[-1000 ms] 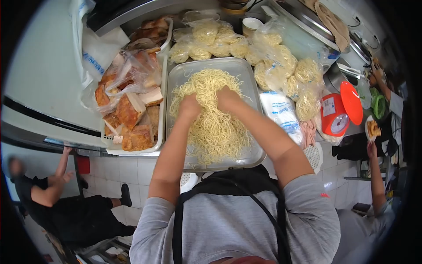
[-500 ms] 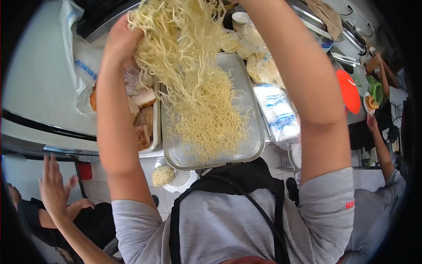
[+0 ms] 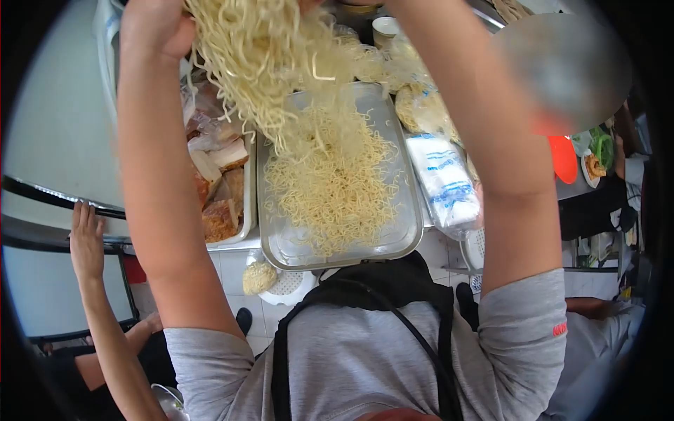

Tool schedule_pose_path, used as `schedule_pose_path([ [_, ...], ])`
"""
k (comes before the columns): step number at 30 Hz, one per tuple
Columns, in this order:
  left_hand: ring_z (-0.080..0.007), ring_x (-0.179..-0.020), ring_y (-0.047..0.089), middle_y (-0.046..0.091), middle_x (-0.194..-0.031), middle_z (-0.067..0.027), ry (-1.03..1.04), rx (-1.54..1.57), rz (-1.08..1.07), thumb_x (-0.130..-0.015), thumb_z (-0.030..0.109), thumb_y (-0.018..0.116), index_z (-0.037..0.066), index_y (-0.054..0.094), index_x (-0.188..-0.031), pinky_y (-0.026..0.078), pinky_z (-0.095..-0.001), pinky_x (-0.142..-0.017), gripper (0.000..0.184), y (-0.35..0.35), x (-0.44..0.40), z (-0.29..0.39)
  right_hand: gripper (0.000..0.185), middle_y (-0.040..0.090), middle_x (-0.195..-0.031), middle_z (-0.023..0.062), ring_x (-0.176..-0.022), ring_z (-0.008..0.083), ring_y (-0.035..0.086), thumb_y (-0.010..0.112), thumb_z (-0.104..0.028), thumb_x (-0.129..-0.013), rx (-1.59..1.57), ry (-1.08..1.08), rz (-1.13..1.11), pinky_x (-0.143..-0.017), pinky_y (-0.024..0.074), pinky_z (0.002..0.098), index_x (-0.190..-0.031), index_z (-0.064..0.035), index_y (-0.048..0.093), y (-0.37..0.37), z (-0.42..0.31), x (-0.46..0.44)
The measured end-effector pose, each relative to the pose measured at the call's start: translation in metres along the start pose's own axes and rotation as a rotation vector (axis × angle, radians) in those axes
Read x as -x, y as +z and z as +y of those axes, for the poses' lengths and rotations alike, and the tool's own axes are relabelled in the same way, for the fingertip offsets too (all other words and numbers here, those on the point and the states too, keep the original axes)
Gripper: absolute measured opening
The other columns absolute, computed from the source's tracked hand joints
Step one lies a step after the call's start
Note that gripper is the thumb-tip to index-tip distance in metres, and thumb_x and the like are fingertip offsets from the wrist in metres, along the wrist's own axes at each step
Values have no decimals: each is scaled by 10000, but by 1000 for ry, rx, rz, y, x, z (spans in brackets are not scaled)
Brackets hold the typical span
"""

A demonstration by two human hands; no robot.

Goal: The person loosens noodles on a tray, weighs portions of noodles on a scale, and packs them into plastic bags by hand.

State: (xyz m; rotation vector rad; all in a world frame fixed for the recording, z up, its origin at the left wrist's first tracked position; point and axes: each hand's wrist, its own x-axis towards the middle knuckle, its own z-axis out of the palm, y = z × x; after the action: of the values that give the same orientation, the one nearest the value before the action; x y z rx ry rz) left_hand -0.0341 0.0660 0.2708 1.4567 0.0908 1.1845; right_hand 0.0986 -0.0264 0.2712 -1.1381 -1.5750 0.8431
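Note:
My left hand [image 3: 158, 28] is at the upper left, its fingers closed around a hanging mass of yellow noodles [image 3: 242, 63]. The strands dangle over a metal tray [image 3: 411, 217], where a loose heap of noodles [image 3: 330, 182] lies spread. Most of my right hand [image 3: 310, 5] is cut off by the top edge. Only a small patch of it shows beside the lifted noodles, so its grip is hidden.
Left of the tray, a white-rimmed container holds chunks of roasted meat [image 3: 221, 217]. To the right lie a white plastic bag pack [image 3: 442, 179] and bagged noodles [image 3: 414, 109]. A co-worker's hand [image 3: 86, 242] touches the glass edge at left. A blurred round object [image 3: 569, 70] is at upper right.
My left hand has moved up and left with the noodles. The hanging strands now sit higher above the tray. At left, a co-worker's hand has risen to the glass edge.

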Motion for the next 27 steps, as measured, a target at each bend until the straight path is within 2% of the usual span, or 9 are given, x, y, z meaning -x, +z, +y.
schedule_pose_path([
  [7, -332, -915, 489, 503, -967, -176, 6, 231, 255, -846, 70, 306, -4, 422, -1006, 400, -459, -835, 211, -38, 2, -43, 215, 583, -685, 82, -598, 165, 543, 642, -124, -592, 38, 84, -227, -537, 435, 292, -755, 11, 604, 3, 14, 1],
  [11, -341, -904, 484, 499, -984, -172, 41, 643, -231, -838, 110, 342, 12, 434, -1005, 372, -460, -861, 214, -59, 7, -47, 251, 597, -738, 146, -669, 240, 558, 585, -141, -605, 402, 13, -151, -611, 439, 303, -790, 28, 595, 16, 18, 1],
  [14, -199, -866, 530, 538, -983, -94, -50, 368, 259, -809, 109, 407, 36, 472, -1040, 450, -341, -725, 250, -58, 21, -48, 276, 589, -788, 184, -710, 269, 567, 566, -140, -628, 618, -12, 28, -637, 441, 299, -845, 30, 584, 8, 13, 6],
  [15, -219, -940, 492, 505, -1052, -98, 112, -335, 179, -847, 189, 367, 52, 453, -1080, 418, -368, -792, 284, -76, 35, -59, 265, 597, -725, 147, -659, 234, 578, 585, -174, -594, 501, -25, 49, -592, 454, 303, -799, -7, 602, 10, 25, 2],
  [16, -209, -928, 503, 514, -1036, -98, -181, 94, 460, -849, 188, 386, 44, 451, -1085, 426, -349, -794, 284, -40, 54, -45, 255, 606, -663, 110, -608, 199, 588, 604, -209, -560, 403, -18, 94, -548, 466, 306, -753, -43, 619, 11, 43, -3],
  [20, -212, -1008, 477, 441, -1160, -94, -454, 159, -79, -800, 223, 480, 32, 300, -1234, 402, -353, -852, 507, -68, 94, -96, 508, 571, -912, 120, -773, 207, 556, 627, -246, -618, 552, 174, -659, -637, 465, 331, -1079, -88, 482, 5, 69, 17],
  [22, -202, -1056, 410, 433, -1137, -94, -499, 501, -376, -759, 289, 509, 37, 349, -1195, 346, -364, -872, 528, -71, 98, -120, 573, 533, -1020, 111, -811, 216, 545, 628, -293, -650, 425, 393, -681, -652, 458, 360, -1154, -107, 429, -2, 105, 17],
  [24, -180, -922, 464, 473, -1052, -77, -740, -16, 96, -743, 345, 501, 42, 387, -1167, 374, -347, -775, 533, -90, 107, -172, 515, 542, -1017, 102, -815, 221, 548, 626, -311, -659, 331, 587, -526, -645, 451, 370, -1108, -104, 482, -13, 173, 9],
  [27, -170, -816, 491, 503, -995, -75, -1125, -635, -99, -760, 308, 493, 33, 417, -1129, 389, -312, -686, 466, -117, 145, -246, 312, 604, -872, 106, -779, 248, 556, 645, -298, -641, 860, 596, -274, -659, 437, 390, -867, -83, 631, 5, 330, -9],
])
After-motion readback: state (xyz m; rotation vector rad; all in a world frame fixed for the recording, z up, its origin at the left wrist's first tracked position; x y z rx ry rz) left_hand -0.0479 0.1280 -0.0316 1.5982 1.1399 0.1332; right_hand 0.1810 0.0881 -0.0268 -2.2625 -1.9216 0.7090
